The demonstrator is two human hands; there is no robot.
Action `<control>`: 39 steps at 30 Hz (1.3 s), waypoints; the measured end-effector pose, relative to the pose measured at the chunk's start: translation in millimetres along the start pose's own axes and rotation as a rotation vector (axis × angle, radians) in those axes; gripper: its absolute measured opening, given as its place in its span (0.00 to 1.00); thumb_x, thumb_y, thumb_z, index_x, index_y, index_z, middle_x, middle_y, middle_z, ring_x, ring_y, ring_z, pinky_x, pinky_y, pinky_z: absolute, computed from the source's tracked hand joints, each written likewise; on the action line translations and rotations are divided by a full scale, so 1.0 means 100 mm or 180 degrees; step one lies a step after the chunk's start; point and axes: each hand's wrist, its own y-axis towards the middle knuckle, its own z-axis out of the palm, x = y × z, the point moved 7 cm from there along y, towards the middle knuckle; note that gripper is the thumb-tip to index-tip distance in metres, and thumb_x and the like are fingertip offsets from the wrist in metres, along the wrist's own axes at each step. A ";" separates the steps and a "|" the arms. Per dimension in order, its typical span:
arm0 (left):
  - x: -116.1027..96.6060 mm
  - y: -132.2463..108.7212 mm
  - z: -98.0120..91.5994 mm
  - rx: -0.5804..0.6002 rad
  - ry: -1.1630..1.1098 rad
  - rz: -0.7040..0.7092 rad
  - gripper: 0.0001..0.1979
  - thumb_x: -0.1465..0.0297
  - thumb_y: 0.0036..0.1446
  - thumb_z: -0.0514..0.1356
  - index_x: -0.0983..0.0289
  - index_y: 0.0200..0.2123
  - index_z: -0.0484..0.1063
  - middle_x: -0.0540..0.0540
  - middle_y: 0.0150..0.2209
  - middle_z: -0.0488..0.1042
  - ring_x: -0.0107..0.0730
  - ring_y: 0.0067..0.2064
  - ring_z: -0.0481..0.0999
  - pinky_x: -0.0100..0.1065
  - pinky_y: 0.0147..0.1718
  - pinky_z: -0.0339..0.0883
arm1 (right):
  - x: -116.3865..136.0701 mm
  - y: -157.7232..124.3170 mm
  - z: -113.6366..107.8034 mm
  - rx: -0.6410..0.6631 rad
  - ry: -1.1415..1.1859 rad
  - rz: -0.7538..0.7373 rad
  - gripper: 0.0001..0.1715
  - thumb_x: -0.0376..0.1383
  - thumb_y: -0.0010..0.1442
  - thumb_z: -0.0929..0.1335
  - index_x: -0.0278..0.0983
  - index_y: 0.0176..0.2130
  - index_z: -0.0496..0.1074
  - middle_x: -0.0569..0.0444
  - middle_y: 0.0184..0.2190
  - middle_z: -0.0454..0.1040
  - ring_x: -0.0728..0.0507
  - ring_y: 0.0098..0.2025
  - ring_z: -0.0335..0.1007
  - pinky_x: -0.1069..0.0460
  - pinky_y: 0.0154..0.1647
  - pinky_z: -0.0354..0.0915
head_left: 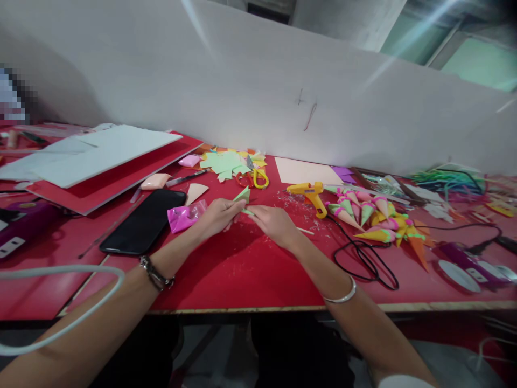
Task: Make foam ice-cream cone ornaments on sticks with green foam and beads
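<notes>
A small light green piece of paper (242, 195) is held between my two hands above the red table. My left hand (220, 214) has its fingers closed on the paper's left side. From the right, my right hand (274, 221) pinches its lower edge, fingertips close to those of the left. The fingers partly hide the paper's shape. Left of my left hand lies a bright pink plastic packet (181, 216). A yellow glue gun (310, 195) rests beyond my right hand, beside a heap of small coloured paper cones (363, 207). A thin stick (305, 231) lies beside my right hand.
A black phone (147, 223) lies at left, near stacked boards (109, 153). Yellow-handled scissors (260, 178) and green paper pieces (226, 164) are behind my hands. A black cable (363, 258) coils at right, near a purple power strip (470, 261). A white partition (242, 81) stands behind.
</notes>
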 end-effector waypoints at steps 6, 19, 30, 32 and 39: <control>0.06 0.00 0.07 0.0156 -0.0325 -0.0386 0.24 0.55 0.55 0.42 0.64 0.14 0.56 0.46 0.07 0.56 0.23 0.13 0.58 0.26 0.18 0.53 | 0.00 -0.01 -0.02 0.0086 -0.0883 0.0080 0.16 0.35 0.62 0.54 0.35 0.42 0.65 0.49 0.32 0.72 0.46 0.33 0.67 0.54 0.28 0.52; -0.07 -0.02 -0.01 0.0068 0.0358 0.0386 0.24 0.58 0.56 0.43 0.65 0.15 0.61 0.46 0.10 0.59 0.22 0.15 0.60 0.25 0.19 0.52 | -0.10 0.00 -0.05 0.0114 0.0590 0.0039 0.17 0.41 0.61 0.55 0.35 0.37 0.67 0.54 0.30 0.73 0.50 0.31 0.66 0.57 0.29 0.52; 0.08 -0.05 0.19 0.0544 -0.1200 -0.0597 0.20 0.60 0.56 0.43 0.63 0.16 0.51 0.43 0.08 0.47 0.21 0.12 0.49 0.26 0.16 0.48 | 0.05 -0.06 -0.12 -0.0338 -0.1430 -0.0397 0.20 0.37 0.63 0.51 0.36 0.38 0.66 0.53 0.26 0.71 0.49 0.30 0.65 0.53 0.27 0.47; 0.04 -0.04 0.07 0.0214 -0.0222 -0.0238 0.22 0.58 0.57 0.41 0.63 0.15 0.54 0.47 0.10 0.54 0.24 0.15 0.57 0.27 0.19 0.50 | 0.00 -0.04 -0.10 -0.0198 -0.1183 -0.0175 0.21 0.39 0.63 0.51 0.37 0.38 0.67 0.53 0.28 0.72 0.49 0.30 0.65 0.54 0.26 0.47; -0.15 -0.05 -0.01 0.0185 0.1425 0.1130 0.15 0.59 0.54 0.48 0.63 0.25 0.66 0.51 0.22 0.68 0.28 0.25 0.66 0.26 0.24 0.51 | -0.05 0.01 -0.01 0.0323 0.0254 -0.0021 0.19 0.41 0.62 0.54 0.35 0.33 0.68 0.55 0.26 0.72 0.51 0.28 0.64 0.56 0.27 0.49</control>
